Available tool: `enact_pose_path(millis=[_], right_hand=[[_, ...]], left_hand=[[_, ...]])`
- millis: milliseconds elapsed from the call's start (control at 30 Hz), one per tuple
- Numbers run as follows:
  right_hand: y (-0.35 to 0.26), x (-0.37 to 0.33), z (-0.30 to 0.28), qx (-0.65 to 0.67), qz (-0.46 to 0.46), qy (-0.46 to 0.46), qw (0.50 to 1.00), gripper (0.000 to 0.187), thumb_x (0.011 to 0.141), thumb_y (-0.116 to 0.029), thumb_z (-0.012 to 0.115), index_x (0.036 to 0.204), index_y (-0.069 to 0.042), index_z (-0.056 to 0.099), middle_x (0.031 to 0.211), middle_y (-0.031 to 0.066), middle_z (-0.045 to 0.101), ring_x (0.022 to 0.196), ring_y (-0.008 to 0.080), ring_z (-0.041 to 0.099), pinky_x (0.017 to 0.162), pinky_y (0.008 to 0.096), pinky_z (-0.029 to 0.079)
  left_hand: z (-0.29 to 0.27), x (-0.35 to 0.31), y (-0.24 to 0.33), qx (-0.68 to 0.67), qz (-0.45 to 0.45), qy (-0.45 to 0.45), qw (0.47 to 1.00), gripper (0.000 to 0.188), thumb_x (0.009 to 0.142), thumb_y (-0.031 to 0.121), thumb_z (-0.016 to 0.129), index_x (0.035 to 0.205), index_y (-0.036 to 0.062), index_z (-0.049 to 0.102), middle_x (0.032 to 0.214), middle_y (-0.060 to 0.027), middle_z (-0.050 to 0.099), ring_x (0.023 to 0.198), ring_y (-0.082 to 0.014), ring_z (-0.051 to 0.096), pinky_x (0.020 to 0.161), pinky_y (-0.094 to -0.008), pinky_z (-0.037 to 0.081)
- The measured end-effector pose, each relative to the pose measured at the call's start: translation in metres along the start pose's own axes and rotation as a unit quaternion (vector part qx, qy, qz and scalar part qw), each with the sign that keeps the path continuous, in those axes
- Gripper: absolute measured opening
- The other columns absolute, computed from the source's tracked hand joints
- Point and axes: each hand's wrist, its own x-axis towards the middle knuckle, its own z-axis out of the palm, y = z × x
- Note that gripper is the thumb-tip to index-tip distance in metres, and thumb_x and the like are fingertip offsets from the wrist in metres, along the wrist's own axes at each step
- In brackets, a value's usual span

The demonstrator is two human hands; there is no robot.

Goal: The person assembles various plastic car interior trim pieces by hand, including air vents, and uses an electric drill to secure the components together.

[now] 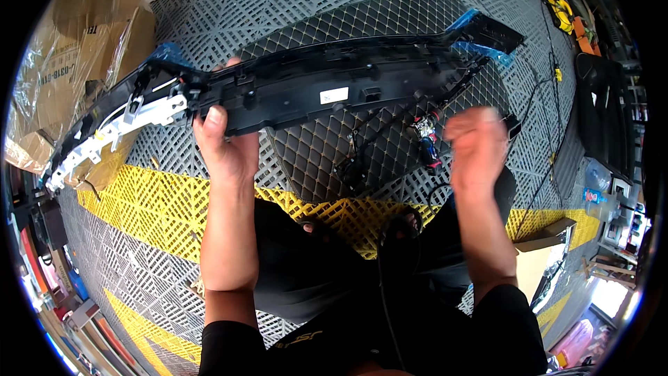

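A long black plastic trim panel (285,94) stretches across the view, its ribbed, clipped back face turned up. My left hand (229,146) grips its lower edge left of the middle, thumb in front and fingertips showing over the far edge. A silver-white bracket (115,132) is on the panel's left part, and blue film (170,54) shows at its upper edge. My right hand (479,150) is raised apart from the panel at the right; its fingers look curled but are smeared by motion. Next to it is a small red, blue and silver object (426,143) of unclear kind.
A black quilted mat (306,160) lies under the panel on grey and yellow grid flooring (167,191). A plastic-wrapped carton (83,35) stands at the left. Dark cables (546,90) run along the right, near an orange object (586,36). An open box (539,264) sits lower right.
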Motion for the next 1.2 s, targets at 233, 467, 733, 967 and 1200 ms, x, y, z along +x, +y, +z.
enact_pose_path(millis=[233,467,733,967,1200], right_hand=[[0.034,0.014,0.059,0.356,0.115,-0.107,0.921,0.062,0.093,-0.044,0.068,0.14,-0.008,0.048,0.14,0.0068,0.053,0.132,0.026,0.049,0.113,0.0474,0.036],[0.031,0.039,0.053,0.38,0.089,-0.112,0.914,0.069,0.084,-0.044,0.078,0.139,-0.011,0.052,0.14,0.0036,0.056,0.129,0.0242,0.052,0.113,0.0475,0.038],[0.012,0.036,0.051,0.27,0.031,-0.07,0.96,0.08,0.074,-0.04,0.086,0.138,-0.009,0.05,0.133,0.0058,0.058,0.127,0.0274,0.054,0.109,0.0481,0.043],[-0.001,0.05,0.041,0.327,-0.011,-0.087,0.941,0.094,0.067,-0.032,0.092,0.142,-0.006,0.042,0.137,0.013,0.053,0.13,0.0326,0.051,0.108,0.0514,0.046],[-0.015,0.045,0.033,0.307,-0.006,-0.062,0.95,0.095,0.065,-0.033,0.095,0.138,-0.003,0.043,0.133,0.0162,0.057,0.125,0.0342,0.056,0.104,0.0514,0.049]], left_hand=[[0.009,-0.007,-0.006,-0.011,0.009,-0.025,1.0,0.073,0.085,0.044,0.072,0.141,0.0047,0.048,0.146,-0.0146,0.048,0.137,-0.0321,0.043,0.119,-0.0529,0.028],[0.013,-0.015,-0.005,-0.022,-0.014,-0.018,1.0,0.078,0.083,0.047,0.074,0.143,0.0054,0.046,0.148,-0.0129,0.045,0.137,-0.0324,0.044,0.118,-0.0532,0.029],[0.014,-0.021,-0.002,-0.037,-0.03,-0.039,0.998,0.085,0.078,0.046,0.082,0.145,0.0109,0.044,0.149,-0.0062,0.045,0.135,-0.0317,0.045,0.116,-0.0556,0.033],[0.005,-0.027,-0.005,-0.053,-0.045,-0.015,0.997,0.093,0.072,0.046,0.086,0.145,0.0074,0.044,0.143,-0.0108,0.051,0.133,-0.0342,0.047,0.116,-0.0538,0.032],[-0.001,-0.025,-0.004,-0.061,-0.05,-0.024,0.997,0.094,0.073,0.048,0.086,0.146,0.0069,0.043,0.141,-0.0138,0.052,0.132,-0.0339,0.048,0.116,-0.0533,0.034]])
